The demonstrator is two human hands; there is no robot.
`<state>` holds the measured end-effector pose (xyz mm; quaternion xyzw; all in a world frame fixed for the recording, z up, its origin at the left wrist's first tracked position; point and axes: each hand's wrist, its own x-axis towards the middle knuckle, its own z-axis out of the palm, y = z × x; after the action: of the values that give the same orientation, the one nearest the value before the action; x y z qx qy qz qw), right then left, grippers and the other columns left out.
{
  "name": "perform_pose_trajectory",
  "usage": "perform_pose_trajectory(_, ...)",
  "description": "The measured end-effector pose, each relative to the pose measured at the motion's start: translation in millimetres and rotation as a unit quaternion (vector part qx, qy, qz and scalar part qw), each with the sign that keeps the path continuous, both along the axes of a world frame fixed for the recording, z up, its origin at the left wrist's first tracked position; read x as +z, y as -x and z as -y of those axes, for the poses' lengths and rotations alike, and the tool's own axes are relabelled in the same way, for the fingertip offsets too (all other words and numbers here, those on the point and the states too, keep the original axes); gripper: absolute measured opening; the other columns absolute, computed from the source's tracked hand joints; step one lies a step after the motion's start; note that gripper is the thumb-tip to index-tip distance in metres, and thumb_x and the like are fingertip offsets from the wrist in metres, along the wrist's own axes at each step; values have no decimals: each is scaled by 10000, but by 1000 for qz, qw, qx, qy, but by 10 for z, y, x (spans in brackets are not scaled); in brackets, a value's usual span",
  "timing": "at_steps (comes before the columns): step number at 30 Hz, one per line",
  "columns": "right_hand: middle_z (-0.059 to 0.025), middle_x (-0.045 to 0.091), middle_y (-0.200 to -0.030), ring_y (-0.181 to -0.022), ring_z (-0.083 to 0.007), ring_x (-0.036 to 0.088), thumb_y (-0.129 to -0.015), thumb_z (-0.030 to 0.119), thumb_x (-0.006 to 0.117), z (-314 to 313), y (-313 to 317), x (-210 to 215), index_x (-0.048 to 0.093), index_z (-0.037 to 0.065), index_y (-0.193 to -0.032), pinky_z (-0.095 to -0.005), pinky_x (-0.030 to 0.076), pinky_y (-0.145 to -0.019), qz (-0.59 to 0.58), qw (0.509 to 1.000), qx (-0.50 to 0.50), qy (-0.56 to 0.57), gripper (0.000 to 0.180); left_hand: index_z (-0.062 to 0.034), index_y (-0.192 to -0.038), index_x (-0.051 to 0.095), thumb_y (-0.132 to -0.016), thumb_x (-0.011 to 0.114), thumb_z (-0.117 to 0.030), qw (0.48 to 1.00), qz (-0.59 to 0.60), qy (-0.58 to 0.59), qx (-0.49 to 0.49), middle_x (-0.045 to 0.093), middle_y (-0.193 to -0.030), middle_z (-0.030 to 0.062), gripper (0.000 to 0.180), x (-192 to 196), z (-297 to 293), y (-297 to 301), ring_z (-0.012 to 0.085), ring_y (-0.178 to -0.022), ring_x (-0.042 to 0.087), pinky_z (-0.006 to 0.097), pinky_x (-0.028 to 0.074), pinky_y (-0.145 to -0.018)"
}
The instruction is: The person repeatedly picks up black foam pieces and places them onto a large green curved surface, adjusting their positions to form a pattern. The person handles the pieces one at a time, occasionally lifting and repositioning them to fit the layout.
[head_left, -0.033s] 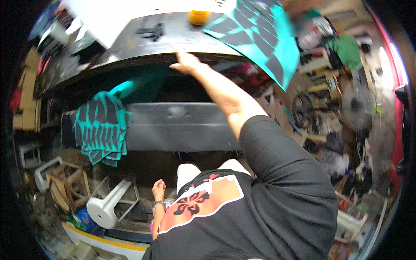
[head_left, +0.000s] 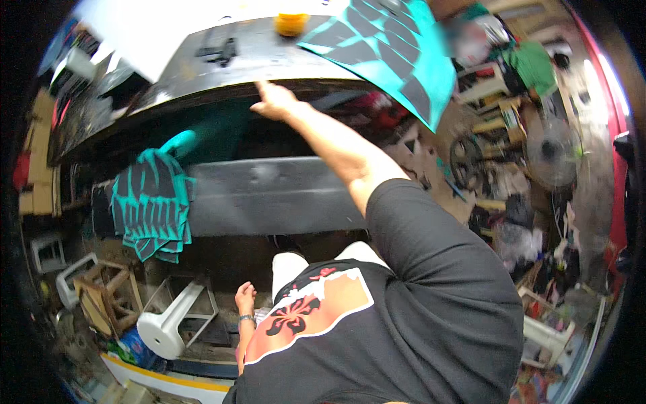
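My right hand (head_left: 277,103) reaches over the near edge of the dark table (head_left: 269,59), fingers stretched out and nothing in them. To its right lies a teal sheet (head_left: 436,84) with dark grey cut shapes, overhanging the table edge. Beyond it sit a yellow round container (head_left: 291,25) and a small black tool or clamp-like object (head_left: 221,50). My left hand (head_left: 246,298), with a band at the wrist, hangs low beside my body, its fingers loosely bent and nothing visible in them. A stack of teal and grey cut pieces (head_left: 151,205) drapes over the left end of a black bench (head_left: 276,195).
A white plastic stool (head_left: 161,333) lies tipped at lower left beside a wooden stool frame (head_left: 108,293). On the right are a standing fan (head_left: 552,151), a black wheel (head_left: 465,161) and cluttered scraps. A green cloth (head_left: 531,67) hangs at upper right.
The whole view has shifted slightly, so the table, teal sheet and right hand sit a little farther left in the picture. Both hands keep nearly the same pose.
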<state>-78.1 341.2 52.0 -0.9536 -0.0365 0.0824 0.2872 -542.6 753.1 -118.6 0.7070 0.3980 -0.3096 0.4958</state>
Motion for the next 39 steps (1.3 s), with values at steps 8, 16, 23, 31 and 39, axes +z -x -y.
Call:
perform_pose_trajectory(8, -232, 415, -1519, -1304, -432, 506, -854, 103, 714, 943, 2793, -496, 168, 238, -1590, -504, 415, -1107, -194, 941, 265, -79, 926, -130, -1229, 654, -961, 680, -219, 991, 18, 21, 134, 689, -896, -22, 284, 177, 859, 674, 77, -724, 633, 213, 484, -583)
perform_pose_trajectory(16, -220, 630, -1280, -1198, -391, 600, -833, 165, 676, 4002, 5106, -847, 332, 138, -1495, -494, 492, -969, -384, 918, -69, 75, 747, -103, -1301, 636, -974, 668, -241, 977, 152, 149, 17, 699, -1046, 1, 356, 854, 3151, -428, 75, -872, 639, 217, 494, -759)
perform_pose_trajectory(23, -251, 638, -1250, -1165, -397, 620, -852, 193, 720, 4693, 5483, -840, 316, 167, -1530, -469, 505, -959, -273, 923, -261, 78, 790, -71, -1300, 633, -947, 691, -378, 928, 157, 293, -166, 694, -1173, 50, 472, 1145, 4723, -1483, 141, -1063, 656, 266, 490, -906)
perform_pose_trajectory(31, -117, 676, -887, -826, -255, 672, -868, 27, 654, 4422, 3950, -311, 401, 159, -1505, -376, 526, -786, -38, 980, -119, -156, 698, -110, -1383, 553, -897, 741, -421, 923, 136, 342, -116, 605, -1356, 59, 606, 1228, 6185, -2107, 213, -1305, 520, 406, 368, -1087)
perform_pose_trajectory(39, -131, 655, -1032, -914, -214, 635, -893, -17, 619, 5512, 1805, 53, 420, 143, -1502, -337, 529, -829, 139, 969, -65, -196, 660, -65, -1325, 572, -817, 841, -240, 930, 143, 316, 124, 676, -1212, 43, 601, 918, 7420, -2793, 162, -1069, 636, 411, 455, -962)
